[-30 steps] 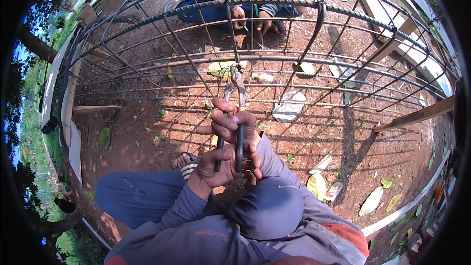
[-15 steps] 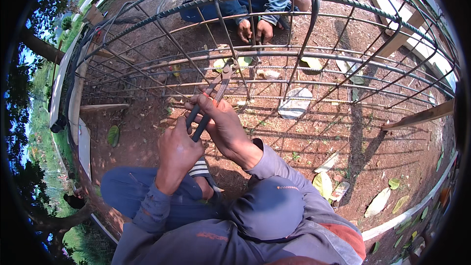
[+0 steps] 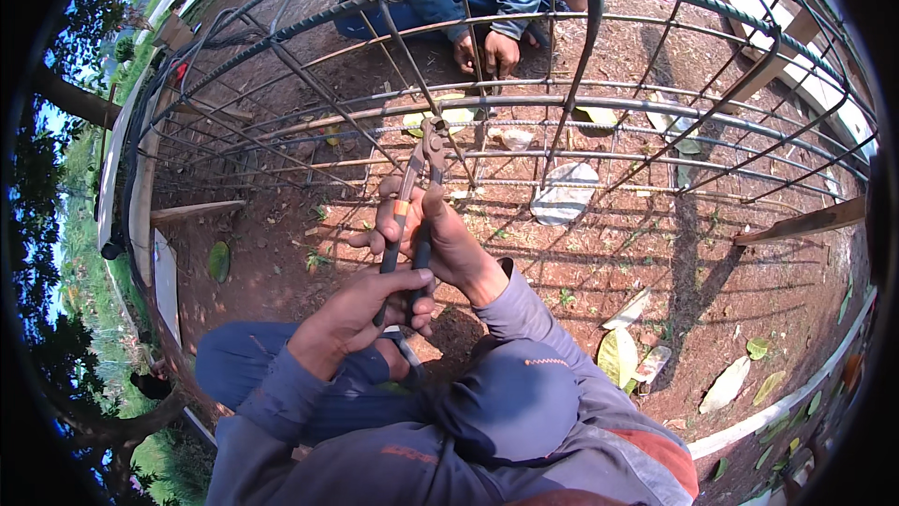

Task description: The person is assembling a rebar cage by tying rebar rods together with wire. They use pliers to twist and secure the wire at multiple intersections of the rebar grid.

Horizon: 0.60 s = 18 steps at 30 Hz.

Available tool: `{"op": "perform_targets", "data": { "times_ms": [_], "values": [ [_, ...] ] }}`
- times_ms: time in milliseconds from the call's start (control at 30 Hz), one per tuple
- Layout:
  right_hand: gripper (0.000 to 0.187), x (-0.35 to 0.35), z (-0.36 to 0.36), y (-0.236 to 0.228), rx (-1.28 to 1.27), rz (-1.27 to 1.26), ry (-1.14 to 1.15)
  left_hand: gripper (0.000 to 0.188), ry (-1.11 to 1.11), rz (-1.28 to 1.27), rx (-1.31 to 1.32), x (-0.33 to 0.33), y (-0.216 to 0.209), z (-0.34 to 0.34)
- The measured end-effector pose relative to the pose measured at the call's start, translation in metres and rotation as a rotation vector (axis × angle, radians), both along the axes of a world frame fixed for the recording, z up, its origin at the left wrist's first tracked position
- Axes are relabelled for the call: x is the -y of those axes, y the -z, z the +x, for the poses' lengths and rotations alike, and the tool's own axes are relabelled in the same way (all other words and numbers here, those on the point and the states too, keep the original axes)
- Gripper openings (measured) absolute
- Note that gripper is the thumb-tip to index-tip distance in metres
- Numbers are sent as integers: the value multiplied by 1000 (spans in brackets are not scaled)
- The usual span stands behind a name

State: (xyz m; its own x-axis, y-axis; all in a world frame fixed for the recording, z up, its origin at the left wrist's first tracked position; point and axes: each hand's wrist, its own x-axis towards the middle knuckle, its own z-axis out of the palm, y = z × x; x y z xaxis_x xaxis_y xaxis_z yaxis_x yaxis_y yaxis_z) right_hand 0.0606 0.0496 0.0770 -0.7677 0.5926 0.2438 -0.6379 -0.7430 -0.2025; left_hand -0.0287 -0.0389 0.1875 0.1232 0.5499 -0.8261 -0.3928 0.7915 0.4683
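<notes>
A pair of long-handled pincers point(image 3: 423, 183) points up and away from me, its jaws at a crossing of bars in a steel rebar cage point(image 3: 581, 122). My left hand point(image 3: 370, 305) grips the lower ends of the dark handles. My right hand point(image 3: 435, 234) wraps around the handles higher up, near an orange band. Both forearms wear grey-blue sleeves. My knees in blue trousers show below the hands.
Another person crouches on the far side of the cage, their hands point(image 3: 487, 49) on a bar. The ground is red soil with dry leaves point(image 3: 618, 356) and a pale flat stone point(image 3: 565, 195). A wooden plank point(image 3: 192, 213) lies at the left. White kerbs run along the edges.
The pincers have swung from leaning left to pointing up at the bar crossing. My left hand has slid down to the handle ends, and my right hand has come in above it.
</notes>
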Motion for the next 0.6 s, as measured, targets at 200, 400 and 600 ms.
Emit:
{"op": "perform_targets", "data": {
  "times_ms": [200,400,600],
  "values": [
    [96,-23,28,10,-61,-388,-31,38,47,52,310,-4,15,13],
    [48,-40,44,14,313,-233,34,42,-18,105,554,3,41,28],
    [32,-40,66,20,645,-241,208,38,155,303,355,38,64,24]
  ]
}}
